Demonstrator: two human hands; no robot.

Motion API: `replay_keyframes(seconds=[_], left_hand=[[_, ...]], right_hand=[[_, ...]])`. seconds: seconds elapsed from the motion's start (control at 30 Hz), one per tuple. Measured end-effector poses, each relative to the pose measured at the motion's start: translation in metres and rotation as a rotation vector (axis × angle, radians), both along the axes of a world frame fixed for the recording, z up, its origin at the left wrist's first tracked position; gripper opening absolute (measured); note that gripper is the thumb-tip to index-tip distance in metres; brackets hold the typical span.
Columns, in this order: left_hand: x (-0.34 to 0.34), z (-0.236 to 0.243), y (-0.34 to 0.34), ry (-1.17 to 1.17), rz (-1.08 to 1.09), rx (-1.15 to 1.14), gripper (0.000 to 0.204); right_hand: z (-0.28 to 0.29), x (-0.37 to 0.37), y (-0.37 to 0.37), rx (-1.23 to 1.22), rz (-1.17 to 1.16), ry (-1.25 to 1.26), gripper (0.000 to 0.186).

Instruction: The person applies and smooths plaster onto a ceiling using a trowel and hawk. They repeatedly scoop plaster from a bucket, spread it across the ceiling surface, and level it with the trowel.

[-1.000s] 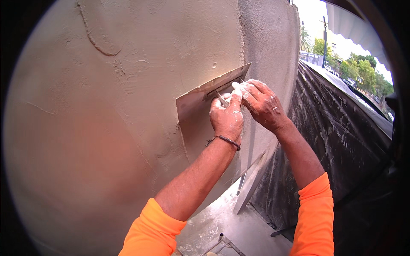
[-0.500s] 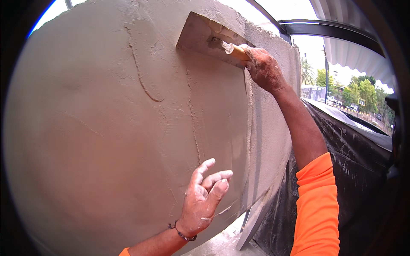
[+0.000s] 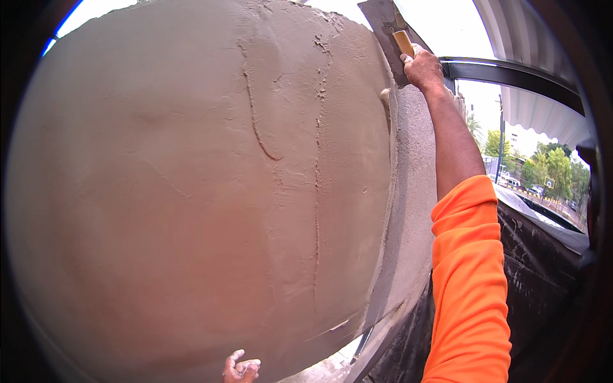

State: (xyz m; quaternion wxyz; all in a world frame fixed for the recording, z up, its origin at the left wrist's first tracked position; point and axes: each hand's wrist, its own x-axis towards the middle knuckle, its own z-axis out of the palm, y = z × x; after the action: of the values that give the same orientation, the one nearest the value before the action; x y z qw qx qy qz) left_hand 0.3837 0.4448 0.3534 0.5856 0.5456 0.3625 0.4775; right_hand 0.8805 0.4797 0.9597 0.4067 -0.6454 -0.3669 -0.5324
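My right hand (image 3: 424,69) is closed around the wooden handle of a plastering trowel (image 3: 385,38). The trowel's flat, plaster-smeared metal blade is at the upper right edge of the plastered wall (image 3: 172,204), tilted, with its upper part against the bright sky. Whether the blade touches the wall cannot be told. Low in the view, my left hand (image 3: 241,368) shows only in part, its whitened fingers loosely bent and apart, with nothing in them. Smooth damp grey-brown plaster covers most of the wall, with two raised ridges running down it.
A rougher, lighter strip (image 3: 412,153) borders the fresh plaster on the right. Beyond it hangs dark plastic sheeting (image 3: 536,255). A dark metal beam (image 3: 511,73) crosses below a corrugated roof (image 3: 527,32). Trees (image 3: 555,169) and parked vehicles stand farther off.
My right hand has carried the trowel up and right, from the wall's face to its upper right edge. My left hand has dropped toward the bottom edge. The view has shifted slightly.
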Motion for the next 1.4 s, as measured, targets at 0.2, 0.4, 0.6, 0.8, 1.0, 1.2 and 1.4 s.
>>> replay_keyframes(seconds=[0.2, 0.4, 0.6, 0.8, 1.0, 1.2, 1.4], left_hand=[[-0.042, -0.050, -0.017, 0.061, 0.110, -0.195, 0.059], [-0.050, -0.079, -0.024, 0.106, 0.174, -0.298, 0.061], [-0.038, -0.088, -0.029, 0.093, 0.115, -0.320, 0.062], [-0.038, -0.087, -0.030, 0.122, 0.139, -0.295, 0.061], [-0.032, -0.084, -0.030, 0.143, 0.099, -0.286, 0.060], [-0.044, -0.115, -0.042, 0.184, 0.125, -0.334, 0.059], [-0.076, -0.159, -0.059, 0.366, 0.095, -0.529, 0.056]], right_hand=[[-0.044, 0.011, -0.016, 0.092, 0.022, -0.100, 0.042], [-0.138, -0.016, -0.030, 0.104, 0.223, -0.575, 0.041], [-0.225, -0.070, -0.026, -0.106, 0.457, -0.656, 0.043], [-0.213, -0.070, -0.010, -0.265, 0.529, -0.542, 0.037], [-0.122, -0.052, -0.026, 0.075, 0.290, -0.424, 0.036], [-0.221, -0.020, -0.057, -0.029, 0.869, 0.183, 0.040], [-0.505, -0.048, -0.070, 0.218, 1.177, 0.863, 0.028]])
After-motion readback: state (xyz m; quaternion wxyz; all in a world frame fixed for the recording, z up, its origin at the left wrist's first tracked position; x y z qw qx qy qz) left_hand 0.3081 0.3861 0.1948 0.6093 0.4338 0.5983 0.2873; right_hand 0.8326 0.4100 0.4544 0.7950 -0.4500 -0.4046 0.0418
